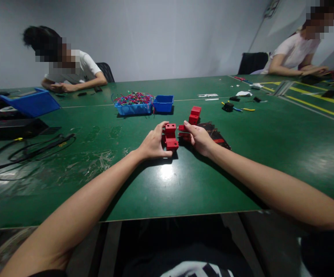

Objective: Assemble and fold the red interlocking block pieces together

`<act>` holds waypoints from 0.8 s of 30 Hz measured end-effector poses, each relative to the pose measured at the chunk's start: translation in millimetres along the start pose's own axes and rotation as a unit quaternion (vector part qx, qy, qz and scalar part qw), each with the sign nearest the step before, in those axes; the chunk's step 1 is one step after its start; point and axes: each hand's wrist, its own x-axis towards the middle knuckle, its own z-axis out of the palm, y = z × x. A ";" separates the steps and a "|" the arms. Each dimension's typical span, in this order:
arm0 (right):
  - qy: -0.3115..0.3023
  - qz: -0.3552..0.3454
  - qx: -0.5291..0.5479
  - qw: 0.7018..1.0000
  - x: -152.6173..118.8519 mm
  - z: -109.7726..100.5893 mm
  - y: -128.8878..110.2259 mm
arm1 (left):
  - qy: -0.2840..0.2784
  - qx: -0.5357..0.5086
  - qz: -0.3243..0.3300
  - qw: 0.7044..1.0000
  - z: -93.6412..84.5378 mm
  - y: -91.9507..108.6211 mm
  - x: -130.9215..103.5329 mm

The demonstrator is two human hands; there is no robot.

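My left hand (154,143) is closed around a red stepped block (171,137) with small round holes, its thumb at the near end and fingers at the far end. Just to the right, my right hand (198,137) pinches a smaller red piece (183,130) between thumb and fingers; a small gap separates it from the block. Another red block (195,114) stands on the table just beyond my right hand. Beside and partly behind that hand lies a flat black item (214,134) with a red strip and a jagged edge.
On the green table (143,192), a blue bin (133,109) of coloured wires stands beside a smaller blue bin (163,104). Pliers (236,108) lie at right, black cables (25,156) at left. A tilted blue tray (31,103) sits far left. Two people (88,69) sit across.
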 end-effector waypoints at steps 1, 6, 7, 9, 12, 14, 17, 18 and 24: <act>0.002 0.001 -0.003 1.000 -0.4 0.3 -0.3 | -0.002 -0.002 -0.001 1.000 0.0 0.1 0.1; 0.003 -0.010 -0.014 1.000 -1.1 -0.3 -0.2 | -0.003 -0.018 -0.008 1.000 0.2 2.5 0.5; 0.001 -0.014 -0.012 1.000 -0.9 -0.7 0.3 | -0.004 -0.023 -0.009 1.000 0.0 3.1 0.5; 0.001 -0.021 -0.007 1.000 -0.4 -1.9 2.0 | -0.006 -0.028 -0.013 1.000 -0.4 3.9 0.5; 0.001 -0.018 -0.003 1.000 0.2 -4.3 4.8 | -0.010 -0.029 -0.012 0.999 -1.1 3.9 0.6; -0.003 -0.013 -0.010 1.000 0.3 -5.8 6.0 | -0.011 -0.030 -0.009 0.999 -1.1 3.2 0.6; -0.006 -0.010 -0.017 1.000 0.4 -7.1 6.3 | -0.008 -0.035 -0.007 0.999 -0.7 2.2 0.6; -0.005 -0.010 -0.016 1.000 0.3 -7.0 6.1 | -0.007 -0.037 -0.006 0.999 -0.6 2.1 0.6; -0.020 -0.014 -0.012 1.000 -0.3 -2.3 3.7 | -0.009 -0.041 -0.002 0.999 -1.1 2.6 0.7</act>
